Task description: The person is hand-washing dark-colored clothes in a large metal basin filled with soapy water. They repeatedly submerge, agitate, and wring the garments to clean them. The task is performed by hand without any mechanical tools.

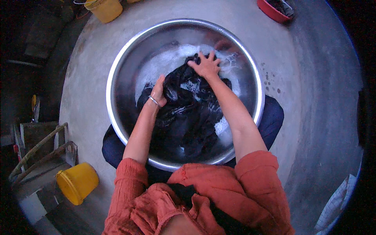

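A wide round metal basin (257, 84) sits between my legs with soapy water (156, 62) in it. Wet black cloth (192, 125) lies bunched in the suds, spread from the middle toward the near wall. My right hand (206, 67) rests on the far end of the cloth, fingers spread and holding nothing. Against the cloth's left side is my left hand (158, 92), held on edge with its fingers stretched out and a bracelet at the wrist. White foam (222, 126) shows beside the cloth at the right.
At the lower left a yellow bucket (78, 182) lies tipped on the concrete floor (88, 98). Another yellow bucket (105, 9) stands at the far left. A red tub (274, 11) with dark contents is at the far right. Wooden poles (37, 150) lean at the left.
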`<state>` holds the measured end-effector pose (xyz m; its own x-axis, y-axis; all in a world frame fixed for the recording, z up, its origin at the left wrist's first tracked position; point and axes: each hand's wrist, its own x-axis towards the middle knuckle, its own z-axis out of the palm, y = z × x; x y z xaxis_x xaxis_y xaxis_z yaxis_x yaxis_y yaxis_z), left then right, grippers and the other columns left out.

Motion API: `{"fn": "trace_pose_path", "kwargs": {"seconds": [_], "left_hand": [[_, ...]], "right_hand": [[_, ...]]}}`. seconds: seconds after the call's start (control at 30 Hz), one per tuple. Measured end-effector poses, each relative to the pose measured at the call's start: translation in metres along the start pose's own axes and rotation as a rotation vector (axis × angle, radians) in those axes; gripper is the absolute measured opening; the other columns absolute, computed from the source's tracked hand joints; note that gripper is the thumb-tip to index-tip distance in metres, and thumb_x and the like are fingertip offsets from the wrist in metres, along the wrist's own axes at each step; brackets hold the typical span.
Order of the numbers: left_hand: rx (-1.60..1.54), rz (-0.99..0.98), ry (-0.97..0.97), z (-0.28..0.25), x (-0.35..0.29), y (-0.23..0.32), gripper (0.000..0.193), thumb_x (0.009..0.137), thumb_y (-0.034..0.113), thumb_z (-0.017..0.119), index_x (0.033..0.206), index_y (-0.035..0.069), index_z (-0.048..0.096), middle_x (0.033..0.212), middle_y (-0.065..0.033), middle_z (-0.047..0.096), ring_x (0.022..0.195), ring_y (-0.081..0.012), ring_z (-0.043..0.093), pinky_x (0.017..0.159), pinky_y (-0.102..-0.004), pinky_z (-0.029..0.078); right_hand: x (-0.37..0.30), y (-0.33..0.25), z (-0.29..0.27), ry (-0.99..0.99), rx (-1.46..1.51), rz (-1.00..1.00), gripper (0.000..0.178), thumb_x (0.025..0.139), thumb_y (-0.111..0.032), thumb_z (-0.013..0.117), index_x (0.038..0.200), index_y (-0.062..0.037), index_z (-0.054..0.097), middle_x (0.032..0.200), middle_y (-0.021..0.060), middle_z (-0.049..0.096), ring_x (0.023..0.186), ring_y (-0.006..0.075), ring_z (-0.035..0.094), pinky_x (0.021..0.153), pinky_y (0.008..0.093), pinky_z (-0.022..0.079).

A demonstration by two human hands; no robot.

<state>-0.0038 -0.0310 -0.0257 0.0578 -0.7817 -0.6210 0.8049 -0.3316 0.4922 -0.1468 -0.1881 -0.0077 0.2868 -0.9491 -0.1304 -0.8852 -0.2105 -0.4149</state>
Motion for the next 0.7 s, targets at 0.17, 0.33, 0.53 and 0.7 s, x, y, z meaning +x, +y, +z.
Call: {"fn": "trace_pose_path", "kwargs": {"seconds": [0.17,0.33,0.53,0.7], "left_hand": [[-0.035,-0.007,-0.133,0.024,-0.015,0.007,0.061,0.085,0.058,0.036,0.117,0.009,0.049,0.117,-0.0096,0.053,0.106,-0.0269,0.051,0.091,-0.0417,0.04],[0.013,0.139,-0.096,0.003,-0.015,0.008,0.051,0.087,0.053,0.037,0.105,0.009,0.055,0.101,-0.0082,0.056,0.095,-0.023,0.053,0.084,-0.0363,0.042],[-0.134,0.154,-0.257,0.004,-0.002,-0.004,0.029,0.086,0.035,0.046,0.097,0.01,0.057,0.093,-0.0043,0.058,0.084,-0.018,0.055,0.074,-0.0312,0.046],[0.121,0.089,0.075,0.041,-0.028,0.012,0.025,0.085,0.033,0.049,0.089,0.01,0.059,0.084,-0.0023,0.061,0.064,-0.0153,0.057,0.059,-0.0282,0.048]], "right_hand": [[-0.021,-0.005,0.044,-0.165,0.444,-0.58,0.039,0.059,-0.021,0.065,0.096,-0.0083,0.062,0.111,0.0166,0.049,0.102,0.0325,0.049,0.09,0.0357,0.039],[-0.124,-0.073,-0.015,0.051,0.486,-0.925,0.019,0.059,-0.016,0.063,0.074,-0.0059,0.058,0.103,0.0093,0.054,0.093,0.032,0.05,0.081,0.0399,0.043],[-0.095,-0.074,0.01,0.359,0.523,-0.804,0.012,0.064,-0.015,0.062,0.068,-0.0061,0.054,0.082,0.0095,0.054,0.076,0.0314,0.054,0.064,0.0402,0.046],[-0.011,-0.02,0.022,0.116,0.243,-0.319,0.026,0.071,-0.024,0.059,0.091,-0.0074,0.06,0.1,0.0129,0.054,0.09,0.0324,0.053,0.074,0.0445,0.046]]}}
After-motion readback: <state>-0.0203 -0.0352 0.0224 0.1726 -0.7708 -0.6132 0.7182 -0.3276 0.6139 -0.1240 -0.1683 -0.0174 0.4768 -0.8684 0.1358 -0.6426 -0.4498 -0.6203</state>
